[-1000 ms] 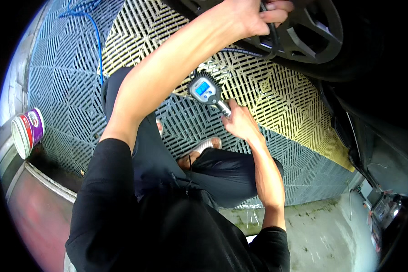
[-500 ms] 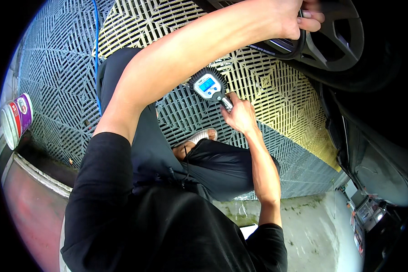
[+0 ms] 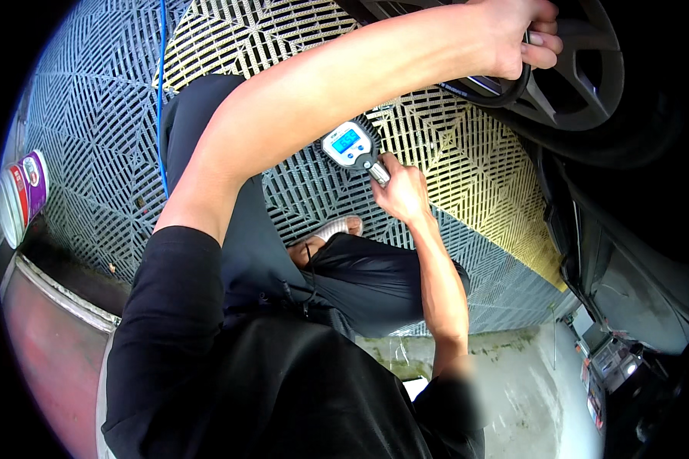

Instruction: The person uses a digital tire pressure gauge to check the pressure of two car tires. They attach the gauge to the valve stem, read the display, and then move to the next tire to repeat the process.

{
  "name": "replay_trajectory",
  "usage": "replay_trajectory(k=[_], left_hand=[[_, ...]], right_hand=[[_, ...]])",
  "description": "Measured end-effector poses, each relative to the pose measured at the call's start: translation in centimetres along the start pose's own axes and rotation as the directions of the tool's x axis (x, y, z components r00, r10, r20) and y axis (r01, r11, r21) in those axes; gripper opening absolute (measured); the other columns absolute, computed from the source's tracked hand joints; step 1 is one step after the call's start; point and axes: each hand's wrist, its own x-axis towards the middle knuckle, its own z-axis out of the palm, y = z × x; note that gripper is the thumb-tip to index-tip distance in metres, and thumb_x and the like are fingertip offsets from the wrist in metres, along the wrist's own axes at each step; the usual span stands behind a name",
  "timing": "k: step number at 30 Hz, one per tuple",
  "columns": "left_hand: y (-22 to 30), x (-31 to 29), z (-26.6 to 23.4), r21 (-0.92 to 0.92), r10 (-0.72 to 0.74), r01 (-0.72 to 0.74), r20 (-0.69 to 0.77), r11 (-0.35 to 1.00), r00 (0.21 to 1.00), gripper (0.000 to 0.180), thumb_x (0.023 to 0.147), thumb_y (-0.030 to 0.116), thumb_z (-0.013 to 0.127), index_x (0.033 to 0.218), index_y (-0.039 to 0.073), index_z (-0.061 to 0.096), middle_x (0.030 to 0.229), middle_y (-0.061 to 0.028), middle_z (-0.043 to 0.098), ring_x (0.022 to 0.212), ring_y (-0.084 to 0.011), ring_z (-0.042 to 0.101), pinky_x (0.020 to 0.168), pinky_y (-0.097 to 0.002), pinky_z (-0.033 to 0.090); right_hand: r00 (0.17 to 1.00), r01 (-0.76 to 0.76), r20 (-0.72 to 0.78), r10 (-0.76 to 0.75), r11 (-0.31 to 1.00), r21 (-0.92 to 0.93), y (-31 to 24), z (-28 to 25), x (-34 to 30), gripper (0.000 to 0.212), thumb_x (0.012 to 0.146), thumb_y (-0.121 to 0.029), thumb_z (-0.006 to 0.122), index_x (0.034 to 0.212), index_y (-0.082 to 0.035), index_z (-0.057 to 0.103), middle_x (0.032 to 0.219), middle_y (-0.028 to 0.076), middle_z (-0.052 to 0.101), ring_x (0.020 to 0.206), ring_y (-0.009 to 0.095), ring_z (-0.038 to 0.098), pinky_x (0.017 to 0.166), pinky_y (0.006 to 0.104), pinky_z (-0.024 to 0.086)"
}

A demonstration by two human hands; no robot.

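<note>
My right hand (image 3: pixel 403 191) is closed round the handle of a digital tyre inflator gauge (image 3: pixel 350 147). Its round black head faces up, with a lit blue screen. Across the upper part of the view stretches my left arm, ending at a car wheel (image 3: pixel 547 109) with grey spokes. There the curled fingers of my left hand (image 3: pixel 517 38) grip a black hose (image 3: pixel 524 86), which bends down beside the wheel. The hose's end and whatever it meets at the wheel are hidden by the hand and the dark.
Slatted floor tiles, grey (image 3: pixel 99 153) and yellow (image 3: pixel 497 199), lie under me. A blue hose (image 3: pixel 161 99) runs along the left. A white, red and purple bucket (image 3: pixel 24 195) stands at far left, near a reddish curved panel (image 3: pixel 53 336). Dark car bodywork (image 3: pixel 628 252) rises on the right.
My left hand has shifted slightly right and down at the wheel, still on the hose. The gauge's digits look different. My right hand keeps its grip, almost in place.
</note>
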Motion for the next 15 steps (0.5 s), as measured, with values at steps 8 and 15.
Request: replay_trajectory(k=[8, 15], left_hand=[[0.19, -0.90, 0.32, 0.069, 0.039, -0.040, 0.018, 0.997, 0.999, 0.055, 0.097, 0.052, 0.028, 0.054, 0.018, 0.024, 0.050, 0.0019, 0.023, 0.042, -0.0114, 0.024, 0.037, -0.0249, 0.015], [0.12, -0.50, 0.25, 0.059, 0.028, -0.027, -0.022, 0.998, 0.999, 0.054, 0.097, 0.052, 0.027, 0.055, 0.018, 0.025, 0.051, 0.0018, 0.023, 0.041, -0.0117, 0.024, 0.036, -0.0251, 0.015]], right_hand=[[1.000, 0.011, 0.006, -0.011, 1.000, 0.012, -0.34, -0.03, 0.48, 0.032, 0.076, -0.014, 0.063, 0.107, -0.008, 0.060, 0.076, 0.024, 0.067, 0.073, 0.041, 0.067, 0.073, 0.0486, 0.054], [1.000, 0.001, 0.030, -0.001, 1.000, -0.005, -0.73, -0.22, 0.59, 0.031, 0.076, -0.014, 0.063, 0.106, -0.007, 0.060, 0.074, 0.022, 0.067, 0.071, 0.040, 0.068, 0.072, 0.0480, 0.055]])
